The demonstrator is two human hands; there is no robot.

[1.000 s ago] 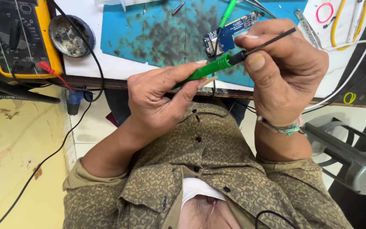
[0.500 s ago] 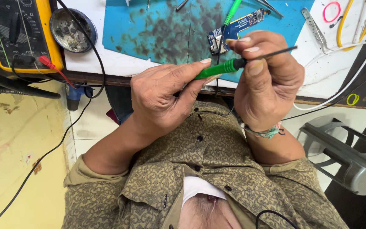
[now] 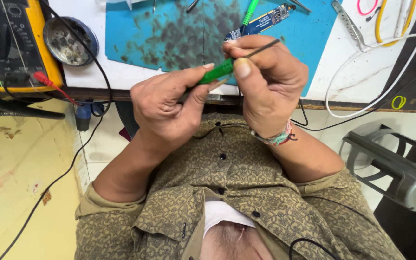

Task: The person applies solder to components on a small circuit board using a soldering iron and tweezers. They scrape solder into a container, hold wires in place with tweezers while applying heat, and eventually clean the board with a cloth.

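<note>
1. Just above the near edge of the counter (image 3: 136, 72), a slim green-handled tool with a thin dark metal shaft (image 3: 220, 71) is held between both hands, level with the chest and over the lower border of the stained blue work mat (image 3: 169, 33).
2. The left hand (image 3: 169, 106) is closed around the green handle, thumb and fingertips pinched on it; the right hand (image 3: 266, 79) is clamped on the dark shaft, thumb pressed at the joint where handle and shaft meet.
3. Compared with a second ago, both hands have been drawn closer together and slightly nearer the body, and the right thumb has been shifted onto the joint; the shaft now shows shorter beyond the fingers. This is judged as the shaft being worked or seated in its handle.
4. The blue circuit board (image 3: 261, 21) is left lying on the mat behind the hands, untouched.
5. The joint itself is covered by the right thumb, so its fit cannot be made out; the shaft's tip is thin and hard to read.
6. The yellow multimeter (image 3: 13, 45) is cut off at the left edge, and the white cable (image 3: 362, 101) runs out of view.
</note>
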